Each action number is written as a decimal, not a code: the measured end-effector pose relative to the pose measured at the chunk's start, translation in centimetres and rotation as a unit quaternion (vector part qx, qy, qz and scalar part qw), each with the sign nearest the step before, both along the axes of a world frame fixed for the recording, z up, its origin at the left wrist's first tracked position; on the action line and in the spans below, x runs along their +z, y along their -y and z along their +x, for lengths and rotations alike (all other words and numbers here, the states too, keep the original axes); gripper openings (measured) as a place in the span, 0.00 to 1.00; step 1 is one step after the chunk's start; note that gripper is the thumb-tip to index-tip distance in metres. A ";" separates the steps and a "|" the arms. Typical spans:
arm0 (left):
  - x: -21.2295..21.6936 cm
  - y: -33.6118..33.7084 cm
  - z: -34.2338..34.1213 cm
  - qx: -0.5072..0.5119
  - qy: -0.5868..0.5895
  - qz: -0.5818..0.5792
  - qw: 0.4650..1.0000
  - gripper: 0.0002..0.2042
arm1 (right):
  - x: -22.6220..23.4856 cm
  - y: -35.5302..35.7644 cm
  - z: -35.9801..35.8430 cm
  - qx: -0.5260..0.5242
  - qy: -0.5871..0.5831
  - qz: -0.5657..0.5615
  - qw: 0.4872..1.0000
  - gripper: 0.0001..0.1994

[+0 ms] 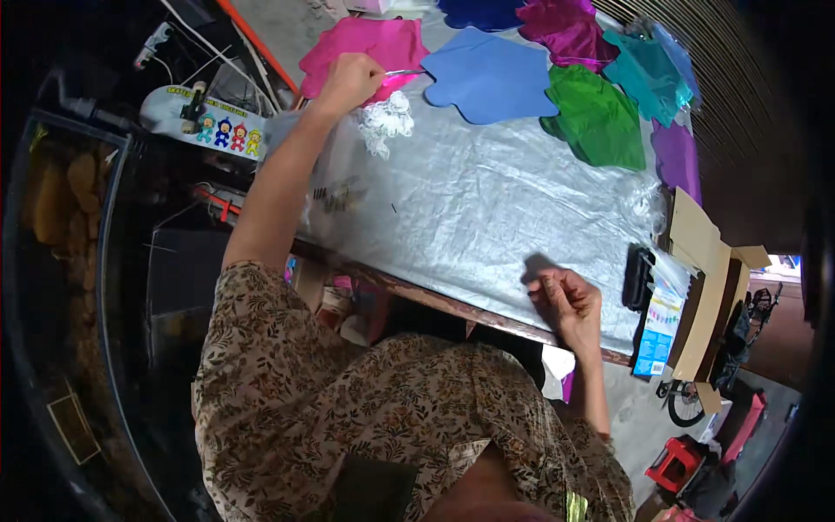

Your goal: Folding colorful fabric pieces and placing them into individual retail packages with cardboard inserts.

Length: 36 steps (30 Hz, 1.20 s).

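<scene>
At the far left of the table my left hand (352,83) is closed, over the edge of a pink, wavy-edged foil piece (374,43) that looks like a flat balloon. A thin, pale strip (402,72) runs from its fingers toward a light-blue scalloped piece (490,76); I cannot make out what it is. Just below that hand lies a tangled white bundle (385,123), lacy or stringy. Near the front edge, at the right, my right hand (565,300) is raised with its fingertips pinched together. Whatever they may hold is too small to tell.
Silvery sheeting (470,200) covers the table. Green (600,117), teal (648,74) and purple (677,161) foil pieces lie far right. A black item (639,277) and a blue-white package (658,335) sit by cardboard (693,287). A decorated skateboard (204,120) is left of the table.
</scene>
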<state>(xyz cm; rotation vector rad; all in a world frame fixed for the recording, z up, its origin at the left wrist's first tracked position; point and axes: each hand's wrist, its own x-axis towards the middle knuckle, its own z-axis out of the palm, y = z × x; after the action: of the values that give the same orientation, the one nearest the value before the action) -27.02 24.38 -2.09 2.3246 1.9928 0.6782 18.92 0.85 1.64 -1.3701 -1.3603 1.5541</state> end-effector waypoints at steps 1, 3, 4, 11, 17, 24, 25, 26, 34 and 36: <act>0.1 -0.3 -0.2 0.023 0.065 -0.012 0.998 0.10 | 1.0 -0.9 -0.5 0.019 0.031 0.023 0.999 0.10; 0.5 -0.9 -0.8 0.032 0.119 -0.029 0.992 0.10 | 2.9 -3.3 -2.0 0.056 0.093 0.069 0.992 0.10; 0.6 -1.5 -1.3 0.040 0.172 -0.050 0.983 0.11 | 3.4 -4.9 -3.0 0.057 0.094 0.070 0.992 0.10; 0.1 -1.9 -4.8 0.047 0.450 -0.177 0.874 0.12 | 2.9 -17.3 -16.1 0.229 0.241 0.490 0.806 0.18; 2.3 -2.4 -2.5 0.059 0.559 -0.228 0.795 0.08 | -2.5 -26.1 -25.4 0.226 0.355 0.539 0.729 0.23; 3.7 -3.4 -5.8 0.096 0.446 -0.127 0.881 0.11 | -5.2 -27.7 -27.8 0.241 0.414 0.541 0.691 0.27; 4.6 -3.5 -6.1 0.115 0.438 -0.096 0.887 0.12 | -5.4 -27.9 -27.5 0.241 0.405 0.539 0.698 0.28; 5.8 -3.5 -8.7 0.117 0.457 -0.090 0.877 0.14 | -4.8 -27.7 -28.1 0.242 0.399 0.543 0.699 0.28; 19.5 2.8 -22.5 0.200 0.648 0.242 0.694 0.15 | -2.5 -26.4 -27.8 0.271 0.405 0.484 0.727 0.28; 21.0 3.4 -19.4 0.128 0.666 0.273 0.682 0.13 | -3.8 -26.9 -26.0 0.272 0.387 0.496 0.728 0.27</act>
<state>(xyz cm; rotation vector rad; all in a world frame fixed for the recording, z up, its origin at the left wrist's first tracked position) -46.42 20.93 18.89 0.7896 1.3099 2.2853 -7.13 27.79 -2.20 -0.8901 -2.7262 0.1744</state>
